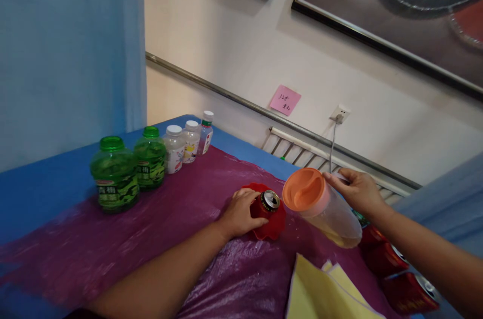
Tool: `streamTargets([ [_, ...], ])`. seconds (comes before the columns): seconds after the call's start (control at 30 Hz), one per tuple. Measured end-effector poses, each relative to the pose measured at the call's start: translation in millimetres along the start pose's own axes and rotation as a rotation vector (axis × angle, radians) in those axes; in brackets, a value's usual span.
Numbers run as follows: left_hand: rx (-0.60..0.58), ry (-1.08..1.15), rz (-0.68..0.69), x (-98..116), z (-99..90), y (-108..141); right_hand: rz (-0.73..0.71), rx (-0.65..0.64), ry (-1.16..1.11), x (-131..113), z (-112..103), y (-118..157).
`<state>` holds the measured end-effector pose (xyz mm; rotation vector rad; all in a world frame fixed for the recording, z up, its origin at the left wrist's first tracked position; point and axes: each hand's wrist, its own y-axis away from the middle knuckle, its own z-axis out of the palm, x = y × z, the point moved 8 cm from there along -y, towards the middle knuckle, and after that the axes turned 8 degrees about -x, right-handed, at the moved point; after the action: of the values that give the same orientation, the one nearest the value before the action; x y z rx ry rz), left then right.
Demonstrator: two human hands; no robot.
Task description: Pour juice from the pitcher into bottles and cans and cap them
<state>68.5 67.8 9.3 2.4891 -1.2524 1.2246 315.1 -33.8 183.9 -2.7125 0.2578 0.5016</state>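
My left hand [239, 213] is wrapped round a red can [261, 207] with an open top. The can stands in a red scalloped dish [277, 223] on the purple sheet [234, 268]. To the right, my right hand [358, 190] grips the handle of a clear pitcher [332, 218] with an orange lid [305, 189]. The pitcher is tilted, its lid close to the can's top, and some pale yellowish liquid lies in its lower part. Small droplets show on the sheet beside the dish.
Two green bottles [115, 183] and three clear bottles with white caps [174, 153] stand at the left. Yellow cloths [320, 294] lie at the front. Several red cans [409, 291] are at the right, below my right forearm. A radiator [298, 150] is behind.
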Motion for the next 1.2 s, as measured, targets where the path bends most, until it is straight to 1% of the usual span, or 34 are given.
streamTargets([
  [0.57, 0.004, 0.009, 0.015, -1, 0.3, 0, -0.036, 0.005, -0.014, -2, 4, 1],
  [0.73, 0.002, 0.008, 0.006, 0, -0.2, 0, -0.025, -0.004, -0.012, -1, 6, 1],
  [1.03, 0.024, 0.008, 0.006, -4, -1.1, 0, 0.005, 0.033, -0.104, 15, 20, 7],
  [1.1, 0.037, 0.01, 0.005, -5, -1.5, 1, 0.023, 0.047, -0.167, 22, 24, 9],
  [1.2, 0.056, 0.011, -0.01, -6, -2.7, 2, 0.057, 0.098, -0.25, 42, 29, 10],
])
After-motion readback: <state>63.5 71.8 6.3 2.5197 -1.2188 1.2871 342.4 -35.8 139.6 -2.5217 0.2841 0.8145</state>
